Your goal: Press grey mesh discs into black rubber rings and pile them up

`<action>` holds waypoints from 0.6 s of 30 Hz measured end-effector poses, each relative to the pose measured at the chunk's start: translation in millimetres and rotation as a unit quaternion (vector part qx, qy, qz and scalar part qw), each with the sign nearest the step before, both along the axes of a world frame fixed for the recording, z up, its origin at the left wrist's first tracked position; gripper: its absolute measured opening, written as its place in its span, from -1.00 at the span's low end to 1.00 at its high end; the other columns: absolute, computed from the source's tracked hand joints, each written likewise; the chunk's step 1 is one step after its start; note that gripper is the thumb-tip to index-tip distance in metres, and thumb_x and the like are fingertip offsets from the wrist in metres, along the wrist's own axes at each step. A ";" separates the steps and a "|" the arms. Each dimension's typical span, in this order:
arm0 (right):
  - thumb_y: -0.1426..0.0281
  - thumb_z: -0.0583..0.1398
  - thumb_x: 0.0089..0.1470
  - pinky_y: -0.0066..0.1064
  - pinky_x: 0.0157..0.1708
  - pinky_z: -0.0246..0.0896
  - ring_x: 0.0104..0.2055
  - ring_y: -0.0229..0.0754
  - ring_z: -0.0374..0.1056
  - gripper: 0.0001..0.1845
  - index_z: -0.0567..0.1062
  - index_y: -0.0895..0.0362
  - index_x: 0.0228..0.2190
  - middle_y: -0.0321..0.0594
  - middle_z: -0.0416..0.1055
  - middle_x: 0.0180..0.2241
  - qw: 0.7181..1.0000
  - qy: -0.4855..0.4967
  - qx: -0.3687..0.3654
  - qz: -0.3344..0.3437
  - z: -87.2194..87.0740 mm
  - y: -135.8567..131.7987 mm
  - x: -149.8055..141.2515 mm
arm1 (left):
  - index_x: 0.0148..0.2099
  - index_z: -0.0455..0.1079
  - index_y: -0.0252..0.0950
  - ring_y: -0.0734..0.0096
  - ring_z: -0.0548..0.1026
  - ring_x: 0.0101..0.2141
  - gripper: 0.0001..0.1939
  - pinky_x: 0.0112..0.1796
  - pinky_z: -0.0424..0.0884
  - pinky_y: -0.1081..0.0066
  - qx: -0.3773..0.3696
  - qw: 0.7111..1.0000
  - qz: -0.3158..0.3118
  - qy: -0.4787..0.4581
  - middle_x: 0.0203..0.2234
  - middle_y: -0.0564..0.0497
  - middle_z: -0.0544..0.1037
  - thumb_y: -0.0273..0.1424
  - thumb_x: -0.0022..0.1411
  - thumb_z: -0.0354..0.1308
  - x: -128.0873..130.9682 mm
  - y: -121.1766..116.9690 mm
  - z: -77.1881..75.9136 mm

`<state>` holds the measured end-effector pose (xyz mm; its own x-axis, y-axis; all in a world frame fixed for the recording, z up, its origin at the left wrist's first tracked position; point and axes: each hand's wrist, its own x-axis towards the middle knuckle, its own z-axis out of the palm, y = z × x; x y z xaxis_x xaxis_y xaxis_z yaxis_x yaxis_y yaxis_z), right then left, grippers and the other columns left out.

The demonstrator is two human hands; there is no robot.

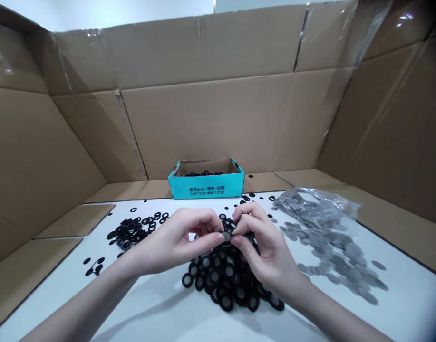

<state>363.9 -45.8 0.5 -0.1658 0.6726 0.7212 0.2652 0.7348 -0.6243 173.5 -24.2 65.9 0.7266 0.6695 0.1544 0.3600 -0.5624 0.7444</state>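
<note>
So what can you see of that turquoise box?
The turquoise box looks like cardboard, plain brown inside. It stands upright, open-topped, long side forward, near the rear cardboard wall. Dark front lettering reads CAN'T STOP WON'T STOP beneath a line of Chinese characters. Small black pieces lie inside. Neither the left hand nor the right hand touches it.

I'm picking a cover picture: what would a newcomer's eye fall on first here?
Probably the left hand and right hand at the centre, fingers meeting at a small disc above a heap of grey-centred black rings. Next, likely the bright turquoise box at the back, before the brown cardboard wall, then the loose grey discs spread across the right of the white table.
</note>
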 end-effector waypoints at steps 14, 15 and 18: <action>0.55 0.09 0.15 -0.38 -0.16 0.16 -0.16 -0.24 0.20 -0.82 0.28 0.08 -0.45 -0.27 0.17 -0.25 1.000 -0.018 0.019 0.000 3.2 -3.1 2.3 | -0.29 0.35 -0.33 0.54 0.36 -0.45 -0.84 -0.41 0.31 0.52 -0.016 1.000 -0.015 0.016 -0.46 0.09 0.40 -0.36 0.33 0.06 0.1 -0.9 4.1; 0.55 0.09 0.15 -0.38 -0.17 0.16 -0.16 -0.24 0.20 -0.82 0.28 0.08 -0.45 -0.27 0.17 -0.25 1.000 -0.020 0.021 -0.002 3.4 -3.0 2.1 | -0.29 0.35 -0.33 0.54 0.36 -0.45 -0.84 -0.41 0.30 0.52 -0.012 1.000 -0.012 0.019 -0.47 0.09 0.41 -0.36 0.33 0.06 0.0 -1.4 4.1; 0.56 0.10 0.14 -0.38 -0.18 0.16 -0.18 -0.23 0.20 -0.82 0.27 0.08 -0.46 -0.27 0.19 -0.26 0.999 -0.025 0.029 -0.007 3.8 -2.6 1.5 | -0.30 0.34 -0.32 0.54 0.34 -0.46 -0.83 -0.42 0.29 0.52 -0.002 1.000 -0.004 0.025 -0.47 0.09 0.40 -0.35 0.33 0.04 -0.7 -3.0 3.6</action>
<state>365.4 -48.4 4.4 -0.1938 0.6327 0.7498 0.3063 0.7651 -0.5664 172.7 -27.2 69.5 0.7387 0.6641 0.1150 0.3927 -0.5628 0.7274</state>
